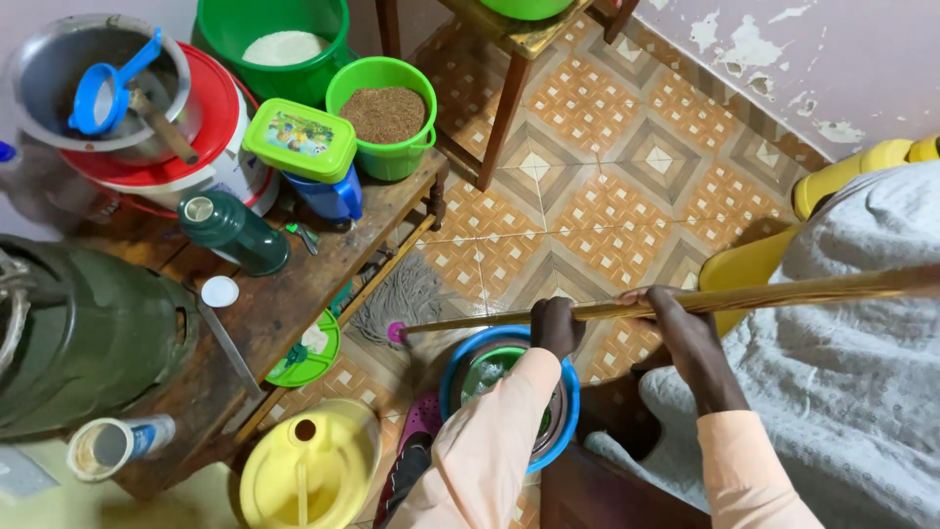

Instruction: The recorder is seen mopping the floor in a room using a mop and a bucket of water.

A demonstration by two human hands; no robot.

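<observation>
Both hands gripped the mop handle (685, 299) — left hand (556, 326) nearer the mop head (401, 304), right hand (685, 333) behind — its long axis running leftward toward the desk's (284, 304) edge.

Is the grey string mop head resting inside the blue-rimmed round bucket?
No: the grey string mop head lies on the patterned tile floor under the wooden bench, beside the blue-rimmed round bucket.
</observation>
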